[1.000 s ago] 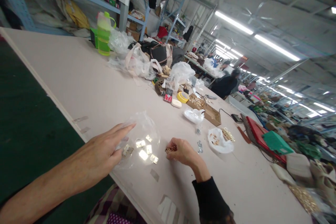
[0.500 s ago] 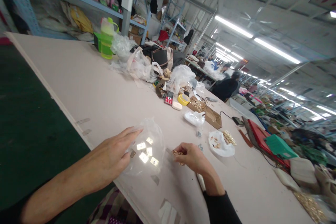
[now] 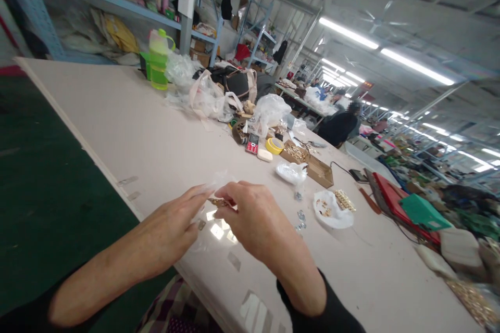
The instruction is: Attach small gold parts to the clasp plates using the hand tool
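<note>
My left hand (image 3: 175, 223) is at the left side of a clear plastic bag (image 3: 213, 181), its fingers extended along the film and its thumb lower down against it. Several shiny gold-coloured metal plates (image 3: 217, 231) lie in the bag on the table, partly covered by my right hand. My right hand (image 3: 250, 213) is over the bag, its thumb and fingers pinching small gold-coloured metal pieces (image 3: 219, 202) close to my left fingertips. The exact shape of these pieces is hard to make out.
A white plastic wrapping with small bits (image 3: 332, 213), a cardboard box (image 3: 319, 171), yellow tape (image 3: 274, 145) and a calculator (image 3: 252, 143) lie beyond my hands. A green bottle (image 3: 158, 62) stands far left. A person in dark clothes (image 3: 336, 127) sits further off.
My right hand has moved left and up with the small metal pieces, from beside the bag to over it. My left hand has stayed about where it was.
</note>
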`<state>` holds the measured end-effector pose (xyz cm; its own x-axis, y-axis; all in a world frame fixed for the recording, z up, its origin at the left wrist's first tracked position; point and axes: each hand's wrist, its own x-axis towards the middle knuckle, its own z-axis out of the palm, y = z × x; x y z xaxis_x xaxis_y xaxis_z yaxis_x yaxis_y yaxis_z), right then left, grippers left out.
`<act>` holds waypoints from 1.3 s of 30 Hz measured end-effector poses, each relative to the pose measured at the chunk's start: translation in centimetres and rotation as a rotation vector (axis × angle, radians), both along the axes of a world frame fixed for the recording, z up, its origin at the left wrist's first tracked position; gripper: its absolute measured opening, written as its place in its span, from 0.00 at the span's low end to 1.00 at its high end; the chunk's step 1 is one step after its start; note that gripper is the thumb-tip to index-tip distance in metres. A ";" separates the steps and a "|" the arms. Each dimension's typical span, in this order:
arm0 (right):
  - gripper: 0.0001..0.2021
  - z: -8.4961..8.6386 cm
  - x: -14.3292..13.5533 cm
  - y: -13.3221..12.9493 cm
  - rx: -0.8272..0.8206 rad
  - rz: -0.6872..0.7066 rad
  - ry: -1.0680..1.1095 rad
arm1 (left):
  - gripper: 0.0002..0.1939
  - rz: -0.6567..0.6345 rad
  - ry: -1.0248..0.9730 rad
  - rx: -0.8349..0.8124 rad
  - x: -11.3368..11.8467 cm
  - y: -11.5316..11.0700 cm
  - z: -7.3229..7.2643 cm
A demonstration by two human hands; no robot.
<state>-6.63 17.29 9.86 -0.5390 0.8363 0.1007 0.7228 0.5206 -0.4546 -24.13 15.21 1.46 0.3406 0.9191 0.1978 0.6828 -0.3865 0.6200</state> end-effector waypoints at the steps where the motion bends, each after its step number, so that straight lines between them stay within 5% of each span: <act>1: 0.11 -0.3 -0.1 0.2 -0.001 0.002 0.018 | 0.34 0.012 -0.003 -0.007 -0.1 0.0 0.0; 6: 0.07 -1.1 2.2 1.0 -0.006 -0.164 0.280 | 0.33 0.020 0.006 0.021 -0.5 0.5 -0.2; 10: 0.10 -3.9 4.9 2.1 -0.203 -0.328 0.165 | 0.33 0.053 0.034 0.050 -1.4 0.6 -0.5; 15: 0.26 -9.4 4.6 2.7 -0.248 -0.029 -0.090 | 0.33 0.194 0.010 0.018 -3.4 0.4 -0.4; 18: 0.22 -11.2 3.2 2.7 -0.157 0.115 -0.135 | 0.33 0.246 0.029 -0.008 -4.2 0.2 -0.4; 23: 0.04 -11.4 2.0 2.8 -0.135 0.208 -0.216 | 0.33 0.259 0.027 -0.013 -4.4 0.1 -0.7; 39: 0.08 -11.6 4.7 2.8 -0.455 -0.098 0.014 | 0.33 0.218 0.056 -0.003 -3.3 0.3 -1.1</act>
<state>-1.91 20.11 -1.69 -0.4568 0.8439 -0.2813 0.7505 0.1958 -0.6312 -27.39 15.52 0.33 0.1442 0.9728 0.1814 0.7833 -0.2242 0.5797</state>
